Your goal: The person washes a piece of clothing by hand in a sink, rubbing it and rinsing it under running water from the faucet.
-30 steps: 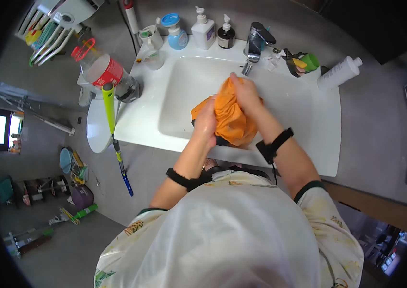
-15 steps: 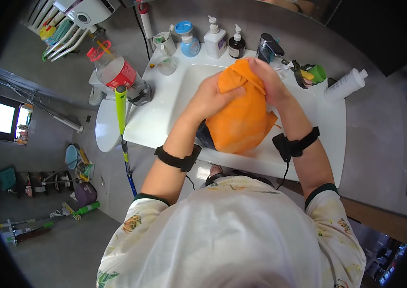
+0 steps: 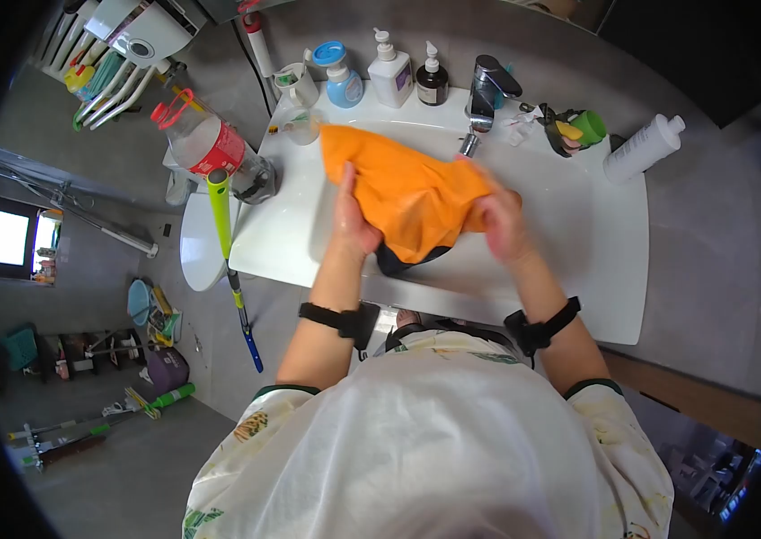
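Observation:
An orange cloth (image 3: 407,193) is spread and crumpled over the white sink (image 3: 578,242), with a dark cloth (image 3: 398,262) showing under its lower edge. My left hand (image 3: 355,216) is at the cloth's left side, its fingers wrapped on the fabric with the thumb side up. On the right side, my right hand (image 3: 502,220) grips the cloth's edge, slightly blurred. The metal faucet (image 3: 488,90) stands just behind the cloth. Both wrists wear black straps.
Along the back rim stand a blue-topped bottle (image 3: 341,81), a white pump bottle (image 3: 390,76), a dark pump bottle (image 3: 432,81) and a cup (image 3: 296,85). A large plastic bottle (image 3: 219,148) is left, a white bottle (image 3: 645,148) right, beside a green cup (image 3: 587,128).
The bunched orange cloth has opened out toward the left. My hands have moved farther apart and lower, and the faucet and more of the basin now show.

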{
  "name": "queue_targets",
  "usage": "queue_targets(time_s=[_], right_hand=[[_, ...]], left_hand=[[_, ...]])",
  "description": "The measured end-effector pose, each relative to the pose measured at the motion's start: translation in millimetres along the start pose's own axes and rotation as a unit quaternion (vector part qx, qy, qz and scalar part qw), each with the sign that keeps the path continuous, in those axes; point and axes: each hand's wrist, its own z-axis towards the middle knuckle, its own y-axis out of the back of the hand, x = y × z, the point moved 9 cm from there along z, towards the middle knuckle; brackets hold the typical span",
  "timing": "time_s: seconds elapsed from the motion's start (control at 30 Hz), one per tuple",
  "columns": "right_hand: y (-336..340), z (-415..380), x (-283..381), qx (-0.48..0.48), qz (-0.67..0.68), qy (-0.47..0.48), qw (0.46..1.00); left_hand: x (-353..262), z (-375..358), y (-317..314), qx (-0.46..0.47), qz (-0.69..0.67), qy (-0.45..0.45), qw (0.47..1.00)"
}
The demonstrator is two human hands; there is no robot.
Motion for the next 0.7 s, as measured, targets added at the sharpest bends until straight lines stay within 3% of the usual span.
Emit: queue_targets(time_s=[0.03, 0.07, 0.1, 0.13, 0.17, 0.2, 0.23, 0.27, 0.37, 0.43, 0.47, 0.5, 0.53, 0.6, 0.63, 0.7], right_hand=[[-31, -5, 13, 0.011, -0.045, 0.067, 0.997], [-63, -15, 20, 0.060, -0.217, 0.155, 0.962], [-94, -28, 26, 0.078, -0.367, 0.258, 0.890], [-124, -41, 33, 0.104, -0.499, 0.225, 0.830], [-112, -29, 23, 0.101, -0.502, 0.222, 0.830], [-64, 6, -14, 0.018, -0.418, 0.045, 0.907], [-27, 19, -51, -0.065, -0.310, -0.135, 0.939], [-26, 20, -52, -0.068, -0.309, -0.141, 0.938], [-22, 27, -23, -0.159, -0.363, -0.111, 0.911], [-81, -8, 31, -0.081, -0.455, 0.202, 0.864], [-111, -26, 46, 0.010, -0.425, 0.266, 0.865], [-105, -23, 36, 0.015, -0.423, 0.265, 0.866], [-78, -6, 8, -0.016, -0.425, 0.159, 0.891], [-20, 28, -16, -0.113, -0.416, -0.038, 0.901], [11, 45, -26, -0.133, -0.470, -0.093, 0.867], [48, 48, -14, -0.186, -0.444, -0.053, 0.875]], left_hand=[[21, 3, 3, -0.003, -0.028, 0.038, 0.999], [37, 15, 22, -0.003, -0.027, 0.040, 0.999], [61, 26, 22, 0.142, -0.087, 0.083, 0.982], [74, 17, -5, 0.284, -0.147, 0.125, 0.939], [92, 15, -7, 0.285, -0.148, 0.130, 0.938], [105, 11, -1, 0.102, -0.057, 0.094, 0.989], [105, 0, 17, -0.088, 0.039, 0.054, 0.994], [111, 1, 16, -0.107, -0.011, 0.073, 0.991], [93, 1, 2, -0.092, 0.000, 0.052, 0.994], [78, 4, 13, -0.072, 0.001, 0.012, 0.997], [64, 5, 28, -0.073, 0.201, -0.039, 0.976], [60, 3, 29, -0.071, 0.300, -0.063, 0.949], [55, 1, 29, -0.075, 0.395, -0.087, 0.912], [76, -6, 9, -0.073, 0.185, -0.006, 0.980], [86, -12, -3, -0.070, 0.076, 0.038, 0.994], [59, -16, -22, -0.040, 0.113, -0.004, 0.993]])
